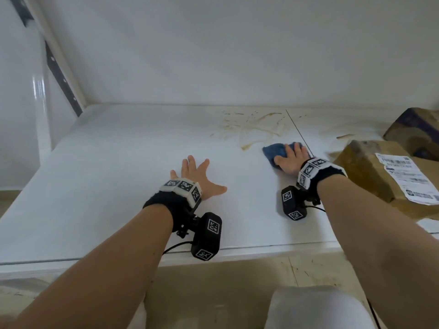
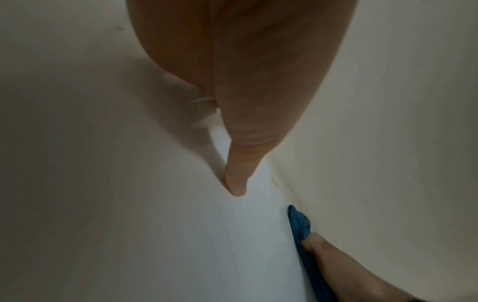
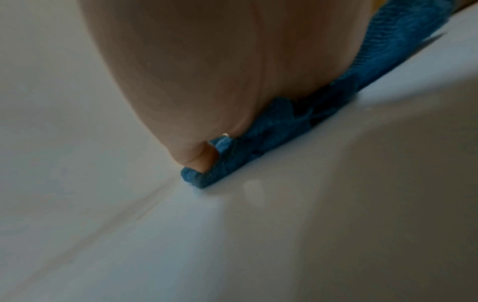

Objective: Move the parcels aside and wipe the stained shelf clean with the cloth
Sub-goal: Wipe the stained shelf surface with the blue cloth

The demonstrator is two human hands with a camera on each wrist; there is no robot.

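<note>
Shelf (image 1: 114,176) of white board carries both hands, its brown stains (image 1: 251,129) smeared just beyond the right hand's fingertips and on past the seam toward the parcels. Cardboard parcel (image 1: 370,176) with a white printed label (image 1: 408,179) lies just to the outer side of the right wrist, and a second parcel (image 1: 418,129) with dark blue print sits beyond it, farther from the hands. Left hand (image 1: 197,176) lies flat on the shelf with fingers spread wide and straight, holding nothing, well apart from the right hand. Right hand (image 1: 291,160) presses down on the bunched blue cloth (image 1: 275,151), fingers laid over it; the cloth sticks out past the thumb side, toward the left hand.
</note>
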